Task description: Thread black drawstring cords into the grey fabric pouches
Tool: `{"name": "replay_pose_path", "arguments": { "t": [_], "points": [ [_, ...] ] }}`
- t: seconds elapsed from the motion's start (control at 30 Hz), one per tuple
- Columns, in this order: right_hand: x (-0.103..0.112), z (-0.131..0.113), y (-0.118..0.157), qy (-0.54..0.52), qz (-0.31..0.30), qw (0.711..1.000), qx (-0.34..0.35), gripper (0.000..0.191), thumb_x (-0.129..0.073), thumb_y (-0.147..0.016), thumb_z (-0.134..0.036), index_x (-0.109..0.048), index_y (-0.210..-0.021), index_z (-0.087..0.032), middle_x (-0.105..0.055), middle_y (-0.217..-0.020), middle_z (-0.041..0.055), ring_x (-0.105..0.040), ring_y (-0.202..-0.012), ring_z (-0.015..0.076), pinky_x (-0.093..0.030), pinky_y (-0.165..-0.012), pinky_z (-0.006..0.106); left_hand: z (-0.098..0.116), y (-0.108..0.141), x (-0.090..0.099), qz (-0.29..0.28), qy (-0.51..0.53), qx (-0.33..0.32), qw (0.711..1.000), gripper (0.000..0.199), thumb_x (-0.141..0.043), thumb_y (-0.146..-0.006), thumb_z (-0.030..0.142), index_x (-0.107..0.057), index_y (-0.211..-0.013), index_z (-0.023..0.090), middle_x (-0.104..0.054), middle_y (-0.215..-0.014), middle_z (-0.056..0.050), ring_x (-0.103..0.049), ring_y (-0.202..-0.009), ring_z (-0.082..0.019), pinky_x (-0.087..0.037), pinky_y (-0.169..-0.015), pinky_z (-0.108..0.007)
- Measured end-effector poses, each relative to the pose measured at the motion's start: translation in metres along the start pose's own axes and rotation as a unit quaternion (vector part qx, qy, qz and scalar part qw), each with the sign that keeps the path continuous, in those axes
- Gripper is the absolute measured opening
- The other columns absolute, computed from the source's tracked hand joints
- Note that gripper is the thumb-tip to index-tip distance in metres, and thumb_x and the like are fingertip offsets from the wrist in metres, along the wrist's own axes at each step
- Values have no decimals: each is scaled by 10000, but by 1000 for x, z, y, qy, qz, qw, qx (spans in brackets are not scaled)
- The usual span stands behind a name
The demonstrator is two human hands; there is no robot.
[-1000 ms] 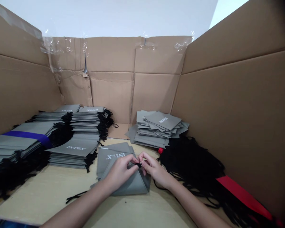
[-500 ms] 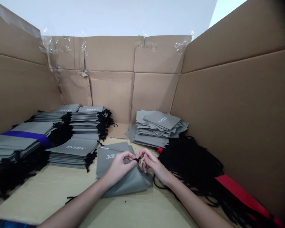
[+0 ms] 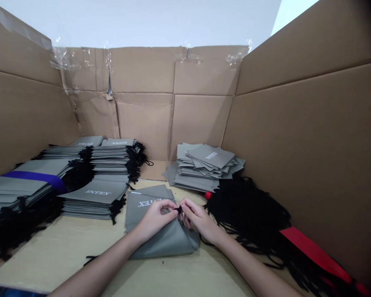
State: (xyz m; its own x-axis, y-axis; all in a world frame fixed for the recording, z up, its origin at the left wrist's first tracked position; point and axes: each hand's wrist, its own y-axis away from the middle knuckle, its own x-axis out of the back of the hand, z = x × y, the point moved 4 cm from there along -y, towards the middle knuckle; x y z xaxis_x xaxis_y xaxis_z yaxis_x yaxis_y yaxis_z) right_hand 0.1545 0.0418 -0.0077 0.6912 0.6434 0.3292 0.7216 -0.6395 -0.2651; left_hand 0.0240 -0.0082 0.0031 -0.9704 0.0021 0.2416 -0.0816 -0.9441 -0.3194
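Observation:
Grey cloth pouches [image 3: 170, 239] lie in the middle of the table, the top one partly lifted and folded toward me. At its upper corner my left hand [image 3: 160, 212] pinches a black cord [image 3: 179, 210] between thumb and fingertips. My right hand [image 3: 196, 214] closes on the same bit of cord from the other side, fingertips nearly touching those of the left. Whether the cord is knotted or looped there is hidden by the fingers. Beneath, another grey pouch [image 3: 139, 212] shows white INTEX lettering, upside down.
Neat stacks of corded pouches [image 3: 94, 196] stand at left, one bundle under a purple band [image 3: 34, 176]. A looser pouch pile [image 3: 212, 159] sits back right, beside a heap of black cords [image 3: 250, 206] with a red strip [image 3: 315, 251]. Cardboard walls [image 3: 145, 119] enclose three sides.
My right hand has moved slightly left, its fingers closing in on the cord beside my left fingertips. The left hand stays nearly in place.

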Motion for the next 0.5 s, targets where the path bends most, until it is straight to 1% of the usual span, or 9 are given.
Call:
{"name": "replay_pose_path", "arguments": {
  "t": [0.23, 0.37, 0.5],
  "points": [
    [2, -4, 1, 9, 20, 1000, 8, 322, -403, -866, -488, -494, -783, -190, -449, -527, -50, -394, -435, 87, -289, -429, 199, 1, 2, 0, 7, -33, -5, 999, 195, -570, -748, 297, -629, -807, 121, -650, -789, -48, -567, -747, -163, -419, -686, -243],
    [2, -6, 3, 49, 14, 999, 14, 314, -440, -853, -476, -513, -745, -191, -449, -519, -47, -389, -444, 90, -273, -436, 200, 0, 2, -1, -6, -47, -7, 999, 187, -556, -755, 289, -639, -804, 128, -657, -800, -43, -570, -751, -161, -418, -675, -231],
    [0, -3, 2, 13, -1, 1000, -9, 341, -435, -853, -479, -482, -687, -186, -452, -528, -43, -382, -446, 86, -277, -429, 197, -5, 2, -3, -24, -46, -1, 999, 209, -538, -768, 300, -642, -804, 123, -650, -783, -40, -553, -731, -153, -406, -666, -230]
  ]
}}
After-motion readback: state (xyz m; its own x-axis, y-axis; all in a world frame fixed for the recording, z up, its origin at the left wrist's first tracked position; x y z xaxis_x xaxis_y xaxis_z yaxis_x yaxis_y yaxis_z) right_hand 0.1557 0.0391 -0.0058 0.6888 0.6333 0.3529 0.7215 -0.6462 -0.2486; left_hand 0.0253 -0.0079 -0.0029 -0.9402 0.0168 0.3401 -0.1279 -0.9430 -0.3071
